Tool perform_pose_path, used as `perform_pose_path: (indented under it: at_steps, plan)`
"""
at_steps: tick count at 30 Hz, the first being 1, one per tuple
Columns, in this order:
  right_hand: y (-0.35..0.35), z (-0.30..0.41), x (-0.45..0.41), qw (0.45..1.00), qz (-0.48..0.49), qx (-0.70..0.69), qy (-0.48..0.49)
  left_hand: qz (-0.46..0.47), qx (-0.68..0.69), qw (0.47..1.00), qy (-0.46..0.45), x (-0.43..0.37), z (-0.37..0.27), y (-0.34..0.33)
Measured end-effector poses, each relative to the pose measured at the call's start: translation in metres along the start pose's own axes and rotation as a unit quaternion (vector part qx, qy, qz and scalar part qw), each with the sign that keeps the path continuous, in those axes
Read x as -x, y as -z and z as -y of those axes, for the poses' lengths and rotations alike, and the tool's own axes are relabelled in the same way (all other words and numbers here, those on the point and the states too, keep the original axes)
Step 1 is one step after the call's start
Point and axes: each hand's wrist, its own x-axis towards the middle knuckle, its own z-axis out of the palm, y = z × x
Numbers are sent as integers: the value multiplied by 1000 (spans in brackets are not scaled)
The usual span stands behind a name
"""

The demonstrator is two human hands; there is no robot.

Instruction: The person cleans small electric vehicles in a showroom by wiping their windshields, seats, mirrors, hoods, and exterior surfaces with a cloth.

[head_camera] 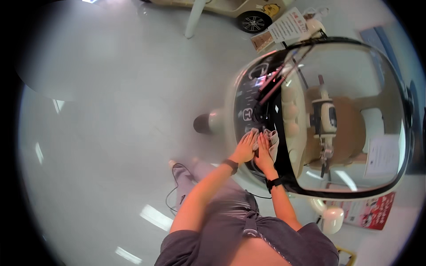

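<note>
Both my hands lie on a crumpled light grey cloth [274, 139], pressed against the glossy black front panel [244, 96] of a small cabin vehicle. My left hand [244, 149] has its fingers stretched over the cloth's left part. Beside it, my right hand [265, 156] rests on the right part, fingers pointing up the panel. Whether this is one cloth or two, I cannot tell. Just beyond my fingers is the base of a windshield wiper [274, 88]. Through the windshield [352, 69] show a handlebar [324, 116] and a brown seat [349, 123].
The vehicle's dark front wheel [201, 123] juts out at the left. A cream side mirror [333, 217] sticks out near my right arm. Farther off are a white post [194, 20], another vehicle [226, 8] and a printed sheet [289, 26]. A dark cable [170, 193] hangs by my legs.
</note>
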Motion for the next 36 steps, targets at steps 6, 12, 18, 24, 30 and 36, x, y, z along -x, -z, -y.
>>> perform_pose_path:
  at_steps: [6,12,18,24,30,36]
  plan:
    - [-14,1,-18,984,170,-48,-29,52,119,990,55,18,34,-31]
    - [-54,12,-49,980,141,-89,-112,91,206,974,34,-2,77,4]
    - [-60,13,-121,982,-45,82,-167,38,218,969,-113,-87,119,53]
    - [-40,23,-232,909,-177,237,-294,41,169,973,-149,-176,156,91]
    - [-6,-14,-309,888,-232,237,-319,151,198,948,-201,-252,185,110]
    - [-42,-63,-334,904,-276,98,-312,282,255,901,-211,-306,224,75]
